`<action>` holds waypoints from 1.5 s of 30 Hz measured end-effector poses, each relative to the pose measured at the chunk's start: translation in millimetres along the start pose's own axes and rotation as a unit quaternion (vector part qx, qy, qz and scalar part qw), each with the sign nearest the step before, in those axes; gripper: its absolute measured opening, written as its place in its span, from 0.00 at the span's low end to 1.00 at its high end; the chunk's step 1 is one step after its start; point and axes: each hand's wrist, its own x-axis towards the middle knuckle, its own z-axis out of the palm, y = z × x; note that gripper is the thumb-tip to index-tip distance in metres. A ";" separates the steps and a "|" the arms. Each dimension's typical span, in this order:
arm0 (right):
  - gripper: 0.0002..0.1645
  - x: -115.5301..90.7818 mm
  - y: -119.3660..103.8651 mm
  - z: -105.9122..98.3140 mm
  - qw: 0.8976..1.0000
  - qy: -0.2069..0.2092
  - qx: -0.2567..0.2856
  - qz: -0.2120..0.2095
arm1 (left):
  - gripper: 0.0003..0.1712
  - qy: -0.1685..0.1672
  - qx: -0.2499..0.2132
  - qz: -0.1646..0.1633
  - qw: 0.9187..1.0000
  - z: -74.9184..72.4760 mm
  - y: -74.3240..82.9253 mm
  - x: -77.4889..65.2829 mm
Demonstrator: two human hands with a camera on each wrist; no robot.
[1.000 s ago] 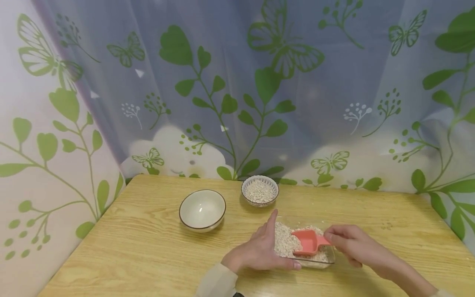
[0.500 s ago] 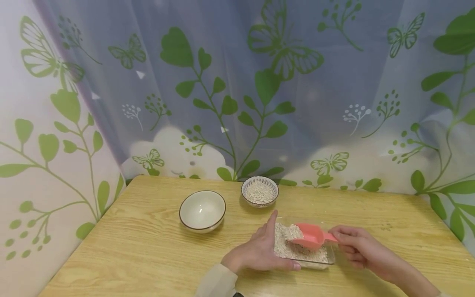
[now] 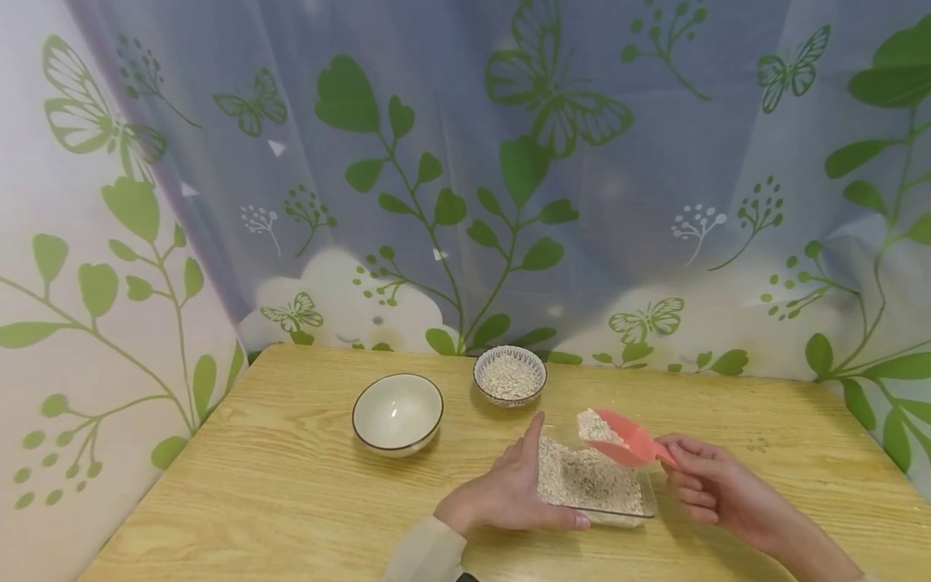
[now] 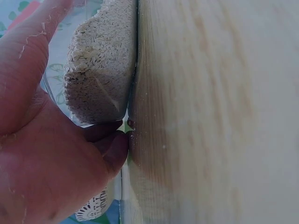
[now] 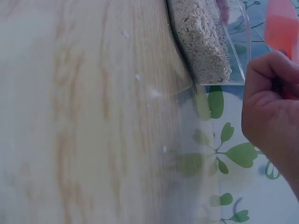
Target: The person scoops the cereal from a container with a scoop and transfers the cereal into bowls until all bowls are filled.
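Observation:
My right hand [image 3: 716, 489] pinches the handle of a red scoop [image 3: 633, 443], raised above a clear rectangular container [image 3: 614, 518]. A pile of oat flakes [image 3: 598, 423] sits in the scoop, whose mouth faces left. More flakes [image 3: 589, 481] fill the container, with a hollow in their surface. My left hand [image 3: 505, 489] lies against the container's left end, index finger straight and thumb stretched along the front wall. In the left wrist view, this hand's [image 4: 51, 154] fingertips are low by the container's end. The scoop [image 5: 282, 29] is partly cut off in the right wrist view.
A cream bowl [image 3: 396, 414] with a dark rim stands on the wooden table [image 3: 254, 485], left of the container. Behind the container is a smaller patterned bowl [image 3: 509, 403] holding flakes. A leaf-and-butterfly curtain [image 3: 451, 242] hangs along the table's back edge.
My right hand has lifted the scoop out of the flakes, loaded, and tilted it toward the back of the container. My left hand has stayed in place against the container.

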 end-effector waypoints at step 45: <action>0.16 29.5 -34.9 17.0 0.968 0.169 -0.159 -0.090 | 0.46 0.326 -0.120 0.051 0.936 -37.0 -1.5 21.8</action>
